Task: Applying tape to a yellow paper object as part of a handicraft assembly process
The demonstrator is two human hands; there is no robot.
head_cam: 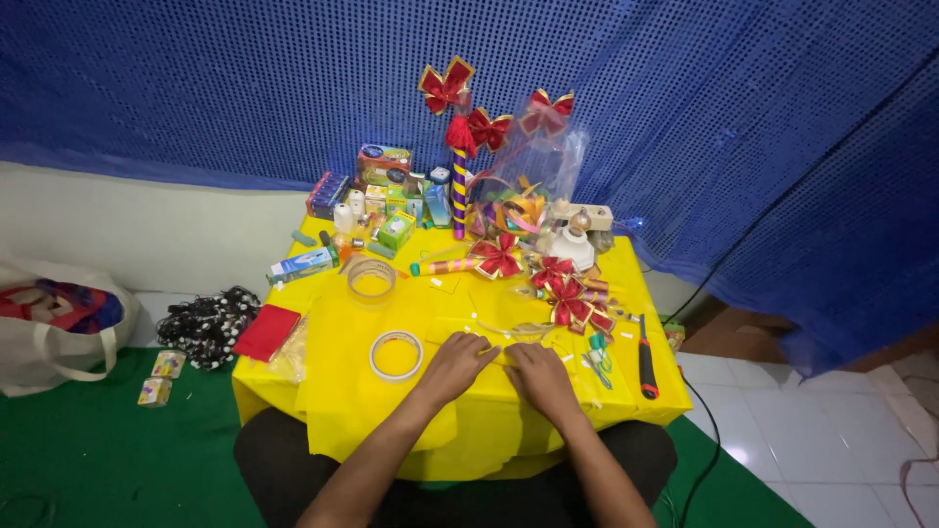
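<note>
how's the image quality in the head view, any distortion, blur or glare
Head view: wide-angle bend, the white wall edge curves; light is even and soft, no hard glare on the yellow table cover; both hands look sharp; the far boxes are too small to make out.

A blue sequinned cloth (245, 88) hangs behind, with green matting (108, 460) and white floor tiles (831, 460) below.
</note>
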